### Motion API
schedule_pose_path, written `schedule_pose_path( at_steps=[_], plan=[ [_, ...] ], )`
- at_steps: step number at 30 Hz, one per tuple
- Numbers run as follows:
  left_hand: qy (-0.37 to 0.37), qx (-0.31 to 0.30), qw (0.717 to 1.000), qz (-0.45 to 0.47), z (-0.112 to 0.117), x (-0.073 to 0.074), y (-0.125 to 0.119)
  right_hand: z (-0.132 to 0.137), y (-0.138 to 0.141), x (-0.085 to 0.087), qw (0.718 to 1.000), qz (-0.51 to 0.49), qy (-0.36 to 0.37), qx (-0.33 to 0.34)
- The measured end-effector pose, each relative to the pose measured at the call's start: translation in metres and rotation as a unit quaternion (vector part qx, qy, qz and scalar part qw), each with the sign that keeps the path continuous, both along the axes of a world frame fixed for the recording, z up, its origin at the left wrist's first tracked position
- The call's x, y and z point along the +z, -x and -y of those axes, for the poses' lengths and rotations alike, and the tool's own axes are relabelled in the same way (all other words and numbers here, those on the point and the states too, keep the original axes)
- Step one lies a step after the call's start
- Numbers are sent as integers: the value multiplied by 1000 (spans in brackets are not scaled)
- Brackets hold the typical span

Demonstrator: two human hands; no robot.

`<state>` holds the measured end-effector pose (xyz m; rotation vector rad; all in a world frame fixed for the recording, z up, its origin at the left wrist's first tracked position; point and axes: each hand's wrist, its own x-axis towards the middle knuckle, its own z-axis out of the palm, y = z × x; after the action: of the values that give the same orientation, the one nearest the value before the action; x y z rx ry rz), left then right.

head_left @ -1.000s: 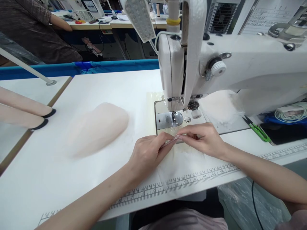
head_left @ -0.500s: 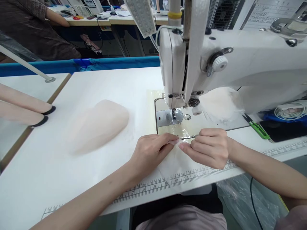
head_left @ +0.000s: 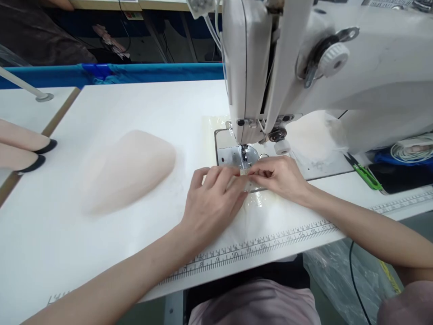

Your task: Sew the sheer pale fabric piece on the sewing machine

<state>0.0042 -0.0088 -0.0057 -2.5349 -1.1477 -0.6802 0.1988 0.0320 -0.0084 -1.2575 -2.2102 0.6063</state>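
Note:
A white sewing machine stands over the table, its presser foot just beyond my fingertips. My left hand is closed at thumb and index finger on a piece of thin pale fabric, in front of the foot. From the other side my right hand pinches the same piece, fingertips almost meeting the left ones. Most of this fabric is hidden by the fingers or too sheer to make out. A loose sheer beige piece lies left of my left hand.
Green thread snips lie at the right beside a black flat object and a coiled pale cable. More pale fabric is under the machine arm. A printed ruler runs along the front edge. Across the blue-edged table a person is partly visible.
Both hands have moved away from me, up to the presser foot, with the thin fabric between them. My left fingers are now more arched. The camera has come closer to the machine.

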Motion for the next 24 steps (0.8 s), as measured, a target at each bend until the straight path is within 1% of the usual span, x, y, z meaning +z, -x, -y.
schedule_pose_path(
  at_steps=[2, 4, 7, 9, 12, 14, 19, 22, 24],
  plan=[
    [-39, -28, 998, -30, 5, 1, -1, 0, 0, -1, 1000, -2, -14, 4],
    [-53, -42, 996, -57, 10, 2, -2, -1, -1, -2, 999, 1, -37, 9],
    [-40, -41, 995, -81, 15, 3, -3, 0, -4, -4, 992, 35, -115, 21],
    [-27, -44, 996, -79, 15, 3, -3, 1, -7, -4, 980, 82, -177, 29],
    [-2, -51, 997, -62, 15, 2, -2, 4, -8, -3, 960, 158, -227, 41],
    [10, -52, 997, -50, 14, 2, -2, 6, -8, -2, 952, 191, -234, 48],
    [16, -57, 997, -40, 14, -1, -2, 7, -4, -1, 945, 232, -228, 43],
    [13, -57, 997, -41, 14, -2, -1, 4, 4, 3, 938, 267, -218, 47],
    [13, -55, 998, -41, 13, -3, -1, 0, 13, 9, 934, 295, -195, 54]
  ],
)
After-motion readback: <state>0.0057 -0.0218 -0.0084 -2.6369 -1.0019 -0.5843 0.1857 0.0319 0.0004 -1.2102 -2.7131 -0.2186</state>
